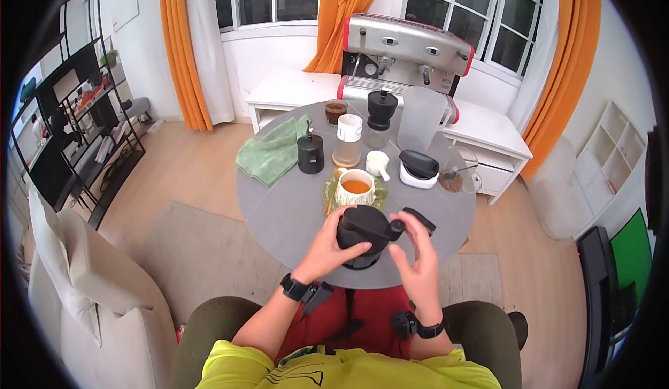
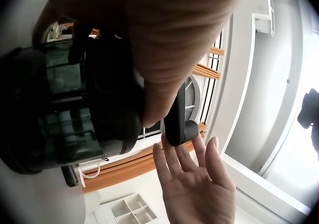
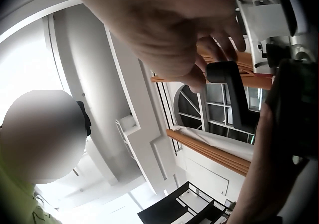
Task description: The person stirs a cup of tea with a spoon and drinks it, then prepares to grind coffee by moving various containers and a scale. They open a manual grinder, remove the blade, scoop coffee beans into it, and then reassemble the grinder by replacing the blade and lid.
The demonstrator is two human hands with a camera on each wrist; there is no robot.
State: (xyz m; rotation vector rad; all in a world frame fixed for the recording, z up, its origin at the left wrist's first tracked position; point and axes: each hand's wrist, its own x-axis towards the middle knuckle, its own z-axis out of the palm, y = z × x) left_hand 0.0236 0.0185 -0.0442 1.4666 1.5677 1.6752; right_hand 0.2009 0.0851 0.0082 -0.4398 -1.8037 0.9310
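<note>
Over the near edge of the round table, my left hand (image 1: pixel 325 249) grips a black hand coffee grinder (image 1: pixel 357 229) around its body, thumb across the front. In the left wrist view, the grinder's clear-sided part (image 2: pixel 75 129) shows dark and lies sideways. Its crank arm ends in a round knob (image 1: pixel 396 228). Beside that knob is my right hand (image 1: pixel 418 260), its fingers spread and fairly straight; the left wrist view shows fingertips (image 2: pixel 167 142) right at the crank. In the right wrist view, the crank handle (image 3: pixel 234 92) stands just below the right hand's fingers.
Just beyond the grinder sits a cup of amber drink (image 1: pixel 356 188). A flat black piece (image 1: pixel 420 222) lies behind the right hand. Farther back are a black canister (image 1: pixel 311 153), a second grinder (image 1: pixel 381 110), a clear pitcher (image 1: pixel 420 120), a small scale (image 1: pixel 419 171) and a green cloth (image 1: pixel 272 153).
</note>
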